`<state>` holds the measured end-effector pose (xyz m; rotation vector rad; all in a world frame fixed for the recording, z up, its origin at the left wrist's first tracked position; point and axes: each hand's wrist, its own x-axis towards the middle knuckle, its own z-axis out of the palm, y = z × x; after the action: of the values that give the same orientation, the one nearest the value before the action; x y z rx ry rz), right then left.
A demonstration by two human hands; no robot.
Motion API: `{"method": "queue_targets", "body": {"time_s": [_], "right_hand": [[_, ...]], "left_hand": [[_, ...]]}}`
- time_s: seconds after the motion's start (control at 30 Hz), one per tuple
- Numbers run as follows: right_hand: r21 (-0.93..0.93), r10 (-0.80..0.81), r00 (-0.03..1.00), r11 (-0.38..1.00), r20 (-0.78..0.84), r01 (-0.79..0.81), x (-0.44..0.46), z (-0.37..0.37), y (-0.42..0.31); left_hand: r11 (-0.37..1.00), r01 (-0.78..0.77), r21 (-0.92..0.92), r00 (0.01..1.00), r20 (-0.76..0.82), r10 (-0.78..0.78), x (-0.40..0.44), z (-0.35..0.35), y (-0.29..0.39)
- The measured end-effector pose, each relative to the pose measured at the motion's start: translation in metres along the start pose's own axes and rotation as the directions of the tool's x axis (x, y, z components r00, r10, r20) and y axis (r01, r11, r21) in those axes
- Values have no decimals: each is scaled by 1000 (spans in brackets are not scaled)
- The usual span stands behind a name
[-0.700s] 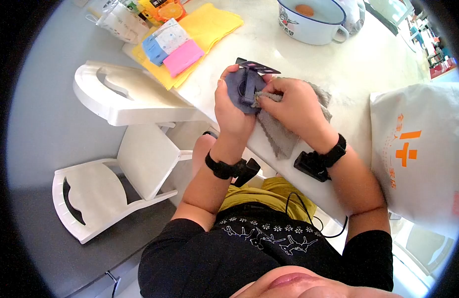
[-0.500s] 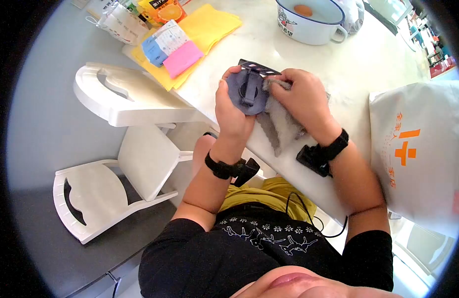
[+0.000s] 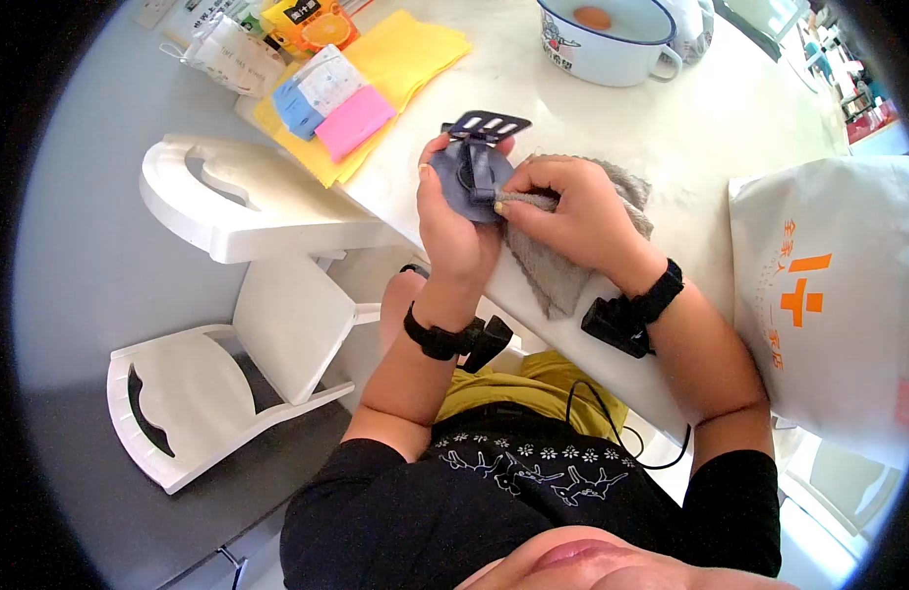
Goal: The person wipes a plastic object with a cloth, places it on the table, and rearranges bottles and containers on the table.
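Note:
My left hand (image 3: pixel 452 221) is wrapped round the base of a dark grey phone stand (image 3: pixel 462 179) with a round disc, a folding arm and a slotted top plate. It is held above the near edge of the table. My right hand (image 3: pixel 582 211) pinches a fold of grey cloth (image 3: pixel 553 270). The pinched fold touches the lower part of the stand's arm, by the disc's right edge. The rest of the cloth hangs below and spreads behind my right hand onto the table. Part of the disc is hidden by my left thumb and palm.
On the white table (image 3: pixel 503 88) stand an enamel pot (image 3: pixel 602 44) and a large white bag (image 3: pixel 823 295). A yellow cloth (image 3: pixel 415 59) lies under blue and pink packets (image 3: pixel 356 120). White chairs (image 3: pixel 267 211) stand left. A cable (image 3: pixel 597 393) hangs near my lap.
The stand has tipped, so its slotted plate shows more openly. My right hand has moved down and slightly left, bringing the cloth fold from the disc's upper right to the arm's lower end.

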<state>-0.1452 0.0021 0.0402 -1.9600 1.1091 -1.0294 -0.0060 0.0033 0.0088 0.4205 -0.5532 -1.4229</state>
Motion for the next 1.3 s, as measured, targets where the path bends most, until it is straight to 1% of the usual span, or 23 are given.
{"method": "queue_targets", "body": {"time_s": [0.07, 0.13, 0.2, 0.23, 0.3, 0.33, 0.4, 0.53, 0.6, 0.63, 0.67, 0.7, 0.73, 0.8, 0.87, 0.93, 1.0, 1.03, 1.1, 1.17, 1.2, 1.23, 1.3], "right_hand": [[28, -28, 999, 999, 16, 28, 0, 0, 2], [58, -58, 998, 997, 32, 56, 0, -1, -1], [158, 46, 991, 987, -128, -25, -2, -3, -7], [157, 47, 990, 987, -132, -26, -2, -3, -6], [142, 15, 983, 990, -183, 11, -2, -5, -5], [142, 16, 983, 990, -183, 11, -1, -4, -4], [6, -227, 972, 974, -54, 228, 0, 0, -1], [-52, -183, 983, 982, -35, 181, 0, -1, -7], [-90, -185, 981, 980, -57, 179, -1, 0, -8], [-131, -185, 979, 976, -82, 173, -1, 1, -8], [-130, -188, 979, 976, -82, 176, -1, 0, -7], [-123, -199, 972, 975, -122, 184, -1, 0, -6], [-115, -210, 964, 975, -162, 193, -1, -1, -5], [-79, -238, 956, 971, -173, 228, -1, -3, -4], [-46, -265, 946, 964, -188, 261, 0, -5, -3], [-47, -343, 918, 939, -202, 341, 1, -6, -2], [-55, -356, 911, 934, -210, 353, 1, -6, -1], [-65, -366, 904, 930, -221, 361, 1, -6, 0], [-67, -339, 910, 941, -239, 333, 3, -6, 3], [-67, -310, 916, 951, -257, 302, 4, -6, 6], [-63, -245, 929, 970, -277, 237, 5, -5, 6], [-56, -180, 938, 984, -298, 171, 6, -5, 6], [-50, -161, 944, 987, -288, 154, 6, -6, 9]], "left_hand": [[999, -4, 46, 990, -140, 10, 0, 8, 4], [1000, -4, 0, 993, -121, 4, 0, -3, 2], [1000, -24, -4, 998, -58, 24, 2, -9, 1], [1000, -20, -5, 998, -55, 20, 1, -8, 2], [1000, -17, -23, 998, 68, 18, -4, -5, 5], [1000, -16, -23, 997, 68, 18, -4, -7, 5], [999, -19, 25, 994, 108, 16, -4, -11, 5], [998, -20, 56, 991, 132, 13, -4, -15, 5], [977, -107, 187, 988, 134, 82, -3, -16, 3], [976, -110, 188, 987, 134, 85, -3, -15, 5], [985, -61, 161, 987, 158, 35, -4, -15, 7], [991, -10, 135, 983, 181, -15, -4, -14, 9], [991, -13, 136, 984, 179, -11, -5, -14, 9], [994, 82, -70, 982, 178, -68, -4, -13, 10], [996, 60, -61, 981, 186, -48, -3, -10, 8], [998, 37, -53, 981, 194, -26, -2, -9, 8], [939, 236, -251, 949, 267, -168, -1, -10, 11], [940, 234, -250, 949, 267, -165, -1, -11, 11], [932, 307, -192, 919, 315, -238, 1, -14, 10], [937, 280, -208, 935, 278, -218, 0, -15, 10], [941, 253, -223, 950, 241, -198, 0, -14, 9], [942, 252, -223, 950, 241, -198, -1, -14, 8], [996, 88, -23, 989, 122, -85, -3, -13, 7]]}}
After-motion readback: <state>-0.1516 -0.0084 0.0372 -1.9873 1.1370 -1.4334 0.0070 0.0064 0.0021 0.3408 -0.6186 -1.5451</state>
